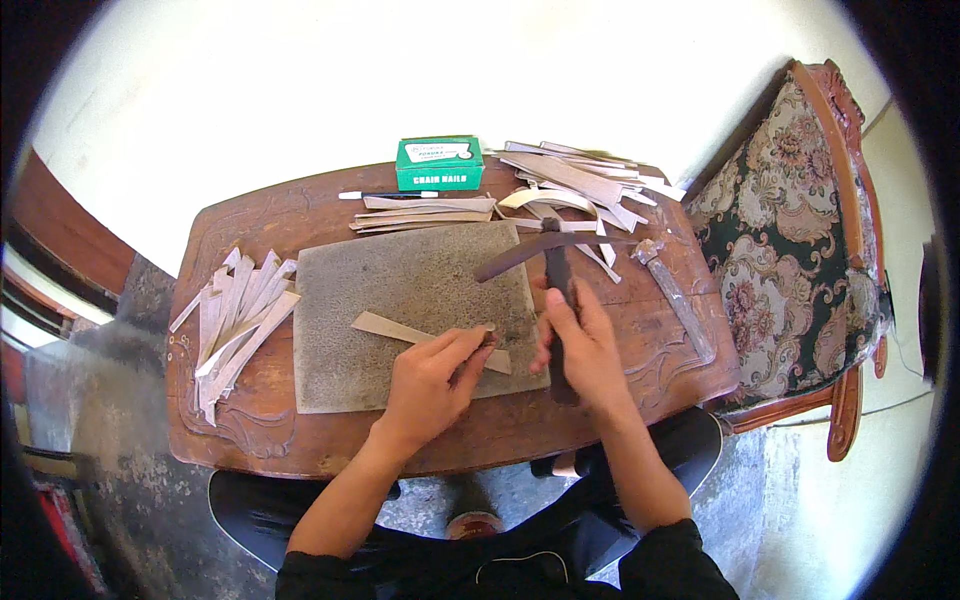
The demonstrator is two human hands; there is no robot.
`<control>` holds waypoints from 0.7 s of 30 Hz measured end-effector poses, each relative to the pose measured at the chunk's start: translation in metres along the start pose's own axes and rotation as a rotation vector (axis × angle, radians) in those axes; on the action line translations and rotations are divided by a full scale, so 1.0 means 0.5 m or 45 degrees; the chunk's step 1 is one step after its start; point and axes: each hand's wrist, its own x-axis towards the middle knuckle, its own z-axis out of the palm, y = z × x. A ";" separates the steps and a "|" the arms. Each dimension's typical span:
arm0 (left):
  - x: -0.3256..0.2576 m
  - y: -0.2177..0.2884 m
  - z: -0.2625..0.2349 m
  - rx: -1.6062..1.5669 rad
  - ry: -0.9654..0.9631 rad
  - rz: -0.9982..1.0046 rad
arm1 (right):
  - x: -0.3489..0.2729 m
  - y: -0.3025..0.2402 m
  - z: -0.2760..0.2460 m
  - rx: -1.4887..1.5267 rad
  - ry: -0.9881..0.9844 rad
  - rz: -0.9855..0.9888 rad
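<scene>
A pale, flat, tapered strip (380,325) lies slantwise on a grey, rough-surfaced slab (350,275). Over the strip's right part is my left hand (432,375), its thumb and fingers pinched together. Something small shows at those fingertips, too tiny to name. My right hand (585,345) grips the dark handle of a hammer (553,265) above the slab's right edge. The hammer's long, slightly curved dark head is raised, apart from the strip.
The carved wooden table (270,435) bears heaps of similar strips (235,315) at left and more strips (570,175) at far right. A green box (438,165), a pen (385,195) and a second hammer (680,300) lie around the slab. A floral chair (780,240) stands at right.
</scene>
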 end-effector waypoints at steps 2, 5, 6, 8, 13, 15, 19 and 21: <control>-0.002 -0.001 -0.003 -0.024 -0.003 -0.016 | -0.021 -0.052 -0.016 -0.114 -0.010 -0.001; 0.000 -0.006 0.001 -0.062 0.002 0.001 | -0.046 -0.098 -0.053 -0.502 0.000 -0.146; 0.000 -0.004 0.000 -0.060 0.002 0.002 | -0.057 -0.110 -0.058 -0.668 0.002 -0.224; -0.001 -0.004 -0.001 -0.052 0.003 0.009 | -0.081 -0.142 -0.055 -0.801 -0.026 -0.301; -0.002 -0.004 -0.001 -0.046 0.010 0.046 | -0.114 -0.180 -0.038 -0.986 -0.112 -0.468; -0.002 -0.008 0.002 -0.044 0.040 0.090 | -0.115 -0.189 -0.032 -1.015 -0.171 -0.444; 0.001 0.001 -0.004 0.015 -0.017 0.078 | -0.110 -0.175 -0.027 -1.046 -0.224 -0.495; 0.000 0.000 -0.001 -0.019 0.006 0.085 | -0.109 -0.172 -0.026 -1.030 -0.220 -0.503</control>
